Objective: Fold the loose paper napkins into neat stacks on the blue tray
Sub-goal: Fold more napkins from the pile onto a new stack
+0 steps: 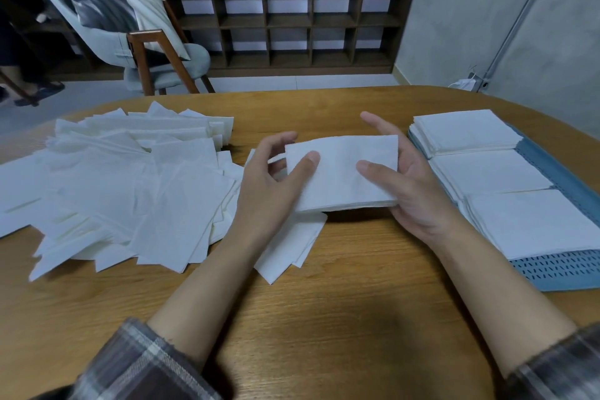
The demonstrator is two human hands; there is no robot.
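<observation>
A folded white napkin (pixel 341 177) is held above the middle of the wooden table (pixel 324 302). My left hand (pixel 272 185) holds its left side, thumb on top. My right hand (pixel 406 185) grips its right side, thumb on top and fingers underneath. A wide heap of loose white napkins (pixel 123 185) covers the table's left part and reaches under my left hand. On the right lies the blue tray (pixel 558 269) with three stacks of folded napkins: a far stack (pixel 464 131), a middle stack (pixel 490 172) and a near stack (pixel 532 224).
Beyond the table stand a grey chair with wooden legs (pixel 156 55) and a dark wooden shelf unit (pixel 292 19). A grey wall rises behind the tray. The table's far edge curves just past the napkins.
</observation>
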